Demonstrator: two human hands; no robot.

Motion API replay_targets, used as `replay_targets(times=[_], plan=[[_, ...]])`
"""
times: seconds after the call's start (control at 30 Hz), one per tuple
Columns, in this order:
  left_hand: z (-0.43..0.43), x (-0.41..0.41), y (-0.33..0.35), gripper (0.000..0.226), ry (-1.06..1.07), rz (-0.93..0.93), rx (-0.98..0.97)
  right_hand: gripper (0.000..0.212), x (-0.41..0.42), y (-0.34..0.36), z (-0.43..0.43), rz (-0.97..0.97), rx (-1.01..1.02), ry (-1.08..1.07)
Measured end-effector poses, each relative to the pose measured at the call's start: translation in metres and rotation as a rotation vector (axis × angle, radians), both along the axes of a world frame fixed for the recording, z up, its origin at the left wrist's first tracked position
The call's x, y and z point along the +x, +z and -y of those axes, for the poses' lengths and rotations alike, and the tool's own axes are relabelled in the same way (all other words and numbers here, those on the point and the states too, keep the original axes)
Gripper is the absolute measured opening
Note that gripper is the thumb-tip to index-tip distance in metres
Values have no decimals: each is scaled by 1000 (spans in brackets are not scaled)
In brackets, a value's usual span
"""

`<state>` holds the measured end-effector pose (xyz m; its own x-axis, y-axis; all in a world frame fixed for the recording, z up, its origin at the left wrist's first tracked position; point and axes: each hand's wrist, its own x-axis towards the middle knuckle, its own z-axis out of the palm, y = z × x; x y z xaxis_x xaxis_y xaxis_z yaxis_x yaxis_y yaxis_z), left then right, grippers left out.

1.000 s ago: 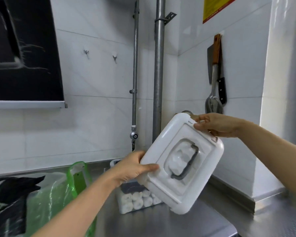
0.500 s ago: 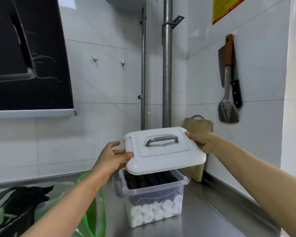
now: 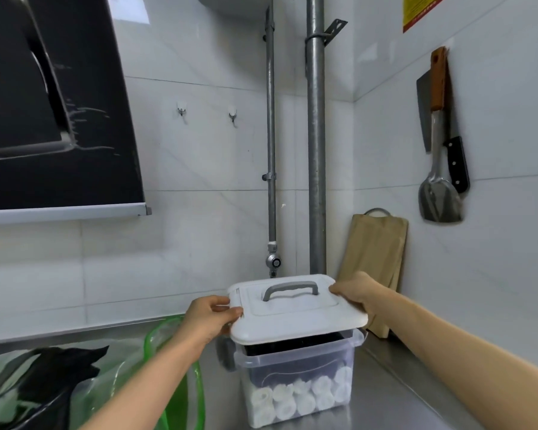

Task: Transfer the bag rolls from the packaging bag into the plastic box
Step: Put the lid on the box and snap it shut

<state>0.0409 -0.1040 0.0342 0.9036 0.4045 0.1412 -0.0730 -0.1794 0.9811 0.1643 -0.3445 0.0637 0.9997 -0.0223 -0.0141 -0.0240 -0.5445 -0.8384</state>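
Head view: the left hand [image 3: 210, 319] and right hand [image 3: 356, 292] grip the white lid [image 3: 295, 311] by opposite edges, just above the plastic box [image 3: 295, 372] near the worktop's [image 3: 385, 408] back right corner. Bag rolls [image 3: 298, 401] lie inside. This looks like the closing step: next, lower the lid level onto the rim.

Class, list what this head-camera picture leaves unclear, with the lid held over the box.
All head view.
Far rim of the clear plastic box: hidden by the white plastic lid.
Fingers of the right hand: under that lid's far corner.
Contents of the green translucent packaging bag: behind the left forearm, cut by the bottom edge.
Yellow-and-red wall notice: cut by the top edge, print too small.
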Motion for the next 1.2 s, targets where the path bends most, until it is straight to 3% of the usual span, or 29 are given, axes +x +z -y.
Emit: replay_targets(times=[0.23, 0.3, 0.43, 0.63, 0.77, 0.87, 0.97, 1.1, 1.2], plan=[[2, 6, -15, 29, 64, -62, 273, 36, 9, -21, -6, 47, -108, 4], [3, 5, -18, 9, 48, -94, 359, 37, 10, -25, -6, 74, -138, 12], [1, 11, -26, 29, 22, -130, 487, 35, 8, -30, -5, 135, -176, 26], [-2, 20, -37, 16, 14, -134, 627, 31, 7, -50, -4, 192, -240, 65], [-1, 21, -39, 28, 25, -173, 754, 23, 8, -57, -6, 222, -259, 55], [0, 19, -40, 39, 70, -196, 896, 30, 7, -61, -9, 240, -360, 13], [-3, 19, -46, 42, 101, -213, 879, 33, 5, -60, -9, 246, -444, -33], [-5, 18, -50, 18, 78, -204, 707, 34, 2, -60, -9, 230, -426, -43], [-2, 15, -49, 40, 78, -144, 518, 31, 1, -61, -5, 184, -320, -20]])
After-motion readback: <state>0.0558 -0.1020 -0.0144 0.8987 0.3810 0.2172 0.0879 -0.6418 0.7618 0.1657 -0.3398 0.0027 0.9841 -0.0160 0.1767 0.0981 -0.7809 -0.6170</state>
